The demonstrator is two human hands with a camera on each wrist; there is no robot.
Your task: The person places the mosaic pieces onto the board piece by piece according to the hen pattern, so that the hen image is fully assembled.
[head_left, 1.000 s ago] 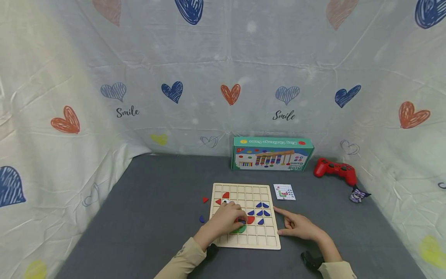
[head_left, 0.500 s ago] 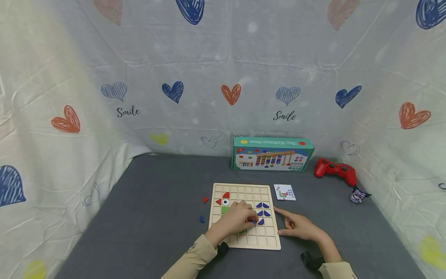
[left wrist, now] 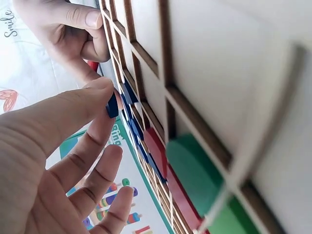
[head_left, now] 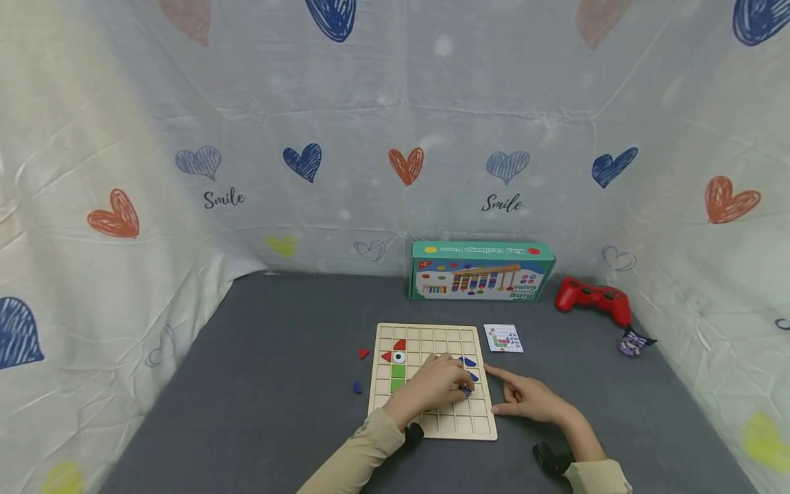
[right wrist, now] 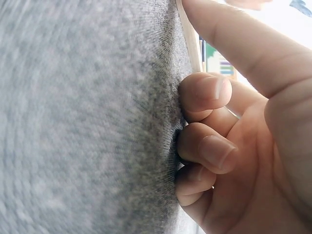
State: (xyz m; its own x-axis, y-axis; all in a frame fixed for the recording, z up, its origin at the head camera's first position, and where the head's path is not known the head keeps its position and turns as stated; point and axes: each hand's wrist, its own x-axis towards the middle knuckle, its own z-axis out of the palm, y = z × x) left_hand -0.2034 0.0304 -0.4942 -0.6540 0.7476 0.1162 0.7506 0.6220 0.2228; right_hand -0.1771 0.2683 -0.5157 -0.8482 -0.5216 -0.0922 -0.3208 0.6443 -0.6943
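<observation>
My left hand [head_left: 434, 385] is over the right part of a wooden grid board [head_left: 457, 427]. Its thumb and index finger pinch a small blue piece [left wrist: 112, 106], clearest in the left wrist view, close above the grid. Blue pieces [head_left: 470, 361] lie in cells nearby, partly hidden by the hand. My right hand [head_left: 531, 399] touches the board's right edge with extended index finger and thumb, the other fingers curled. On the board's left are red pieces [head_left: 400, 344], an eye tile [head_left: 399, 357] and green squares [head_left: 398, 372]. A rounded green piece [left wrist: 187, 161] shows in the left wrist view.
A loose red triangle [head_left: 363, 353] and a blue piece [head_left: 357, 387] lie left of the board. A printed pattern card [head_left: 503, 338] sits at its upper right. Behind stand a green game box [head_left: 481, 274] and a red game controller [head_left: 594, 300] with a small charm [head_left: 633, 343].
My left hand has moved rightward across the board with the blue piece, uncovering the eye tile and green squares and now covering some blue pieces. The right hand stays at the edge.
</observation>
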